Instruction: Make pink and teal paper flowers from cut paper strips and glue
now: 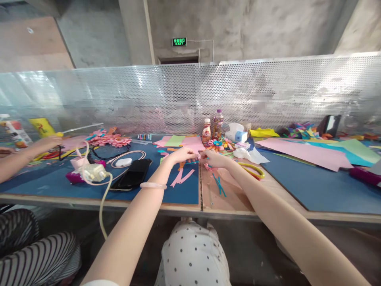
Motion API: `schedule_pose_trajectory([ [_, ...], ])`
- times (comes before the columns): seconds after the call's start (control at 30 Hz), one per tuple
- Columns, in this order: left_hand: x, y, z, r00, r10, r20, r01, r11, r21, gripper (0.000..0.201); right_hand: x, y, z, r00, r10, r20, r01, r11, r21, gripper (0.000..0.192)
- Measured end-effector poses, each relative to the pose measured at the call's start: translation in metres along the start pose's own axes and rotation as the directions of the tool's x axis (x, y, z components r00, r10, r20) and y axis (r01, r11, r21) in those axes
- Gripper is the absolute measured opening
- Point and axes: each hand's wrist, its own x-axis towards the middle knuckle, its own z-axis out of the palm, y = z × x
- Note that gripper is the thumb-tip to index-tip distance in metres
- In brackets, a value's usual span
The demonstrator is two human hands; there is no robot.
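Note:
My left hand point(183, 155) and my right hand point(213, 158) meet over the seam between the blue and bare parts of the table. Both are closed, with fingertips pinching a small pink paper piece point(199, 156) between them; its exact shape is too small to tell. Just below my left hand lie pink paper strips point(182, 178) with notched ends and a bit of orange. Narrow blue strips point(219, 185) lie crossed below my right hand. Beyond my hands are pink and green paper sheets point(175, 141). Yellow handles point(253, 170), perhaps of scissors, show beside my right forearm.
Left of me are a black phone point(133, 174), a white earphone case point(123, 162), and a plug with a cable point(97, 173). Two bottles point(206, 131) and tissues point(256, 156) stand ahead. Large coloured sheets point(306, 153) lie right. A co-worker's arm point(32, 155) reaches in at left.

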Motion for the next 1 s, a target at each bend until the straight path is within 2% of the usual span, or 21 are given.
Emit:
schedule_pose_trajectory([
  [0.1,-0.005,0.013,0.002,0.998,0.029,0.05,-0.027,0.999,-0.035,0.013,-0.004,0.009,-0.007,0.994,-0.077,0.076,0.065,0.987,0.146,0.014],
  [0.2,-0.007,0.02,0.005,0.995,0.048,0.091,-0.043,0.997,-0.058,0.007,-0.01,0.011,-0.012,0.987,-0.126,0.097,0.098,0.963,0.251,0.016],
  [0.37,-0.006,0.017,0.011,0.997,0.054,0.055,-0.051,0.997,-0.057,0.01,-0.013,0.004,-0.017,0.99,-0.136,0.046,0.113,0.934,0.339,0.018],
  [0.57,0.0,0.006,0.009,0.998,0.066,0.011,-0.066,0.997,-0.027,0.017,-0.02,0.006,-0.032,0.993,-0.054,-0.101,0.088,0.926,0.367,0.031],
  [0.63,0.001,0.003,0.007,0.997,0.069,-0.02,-0.069,0.998,0.003,0.021,-0.028,0.008,-0.04,0.997,-0.075,-0.022,0.078,0.916,0.393,0.037],
  [0.67,0.002,0.002,0.006,0.997,0.069,-0.041,-0.068,0.997,0.026,0.023,-0.032,0.009,-0.043,0.993,-0.095,0.071,0.058,0.911,0.409,0.038],
  [0.73,0.003,0.003,0.005,0.993,0.074,-0.087,-0.067,0.995,0.071,0.025,-0.039,0.011,-0.047,0.948,-0.092,0.305,-0.039,0.917,0.398,0.038],
  [0.8,0.002,0.004,0.005,0.989,0.076,-0.123,-0.064,0.993,0.096,0.025,-0.043,0.013,-0.048,0.885,-0.041,0.464,-0.129,0.935,0.329,0.039],
  [0.87,0.001,0.007,0.004,0.986,0.072,-0.148,-0.057,0.993,0.101,0.025,-0.043,0.014,-0.047,0.867,0.003,0.499,-0.159,0.949,0.271,0.039],
  [1.0,0.0,0.009,0.006,0.983,0.057,-0.174,-0.037,0.993,0.112,0.024,-0.04,0.011,-0.044,0.89,0.04,0.454,-0.142,0.971,0.191,0.039],
])
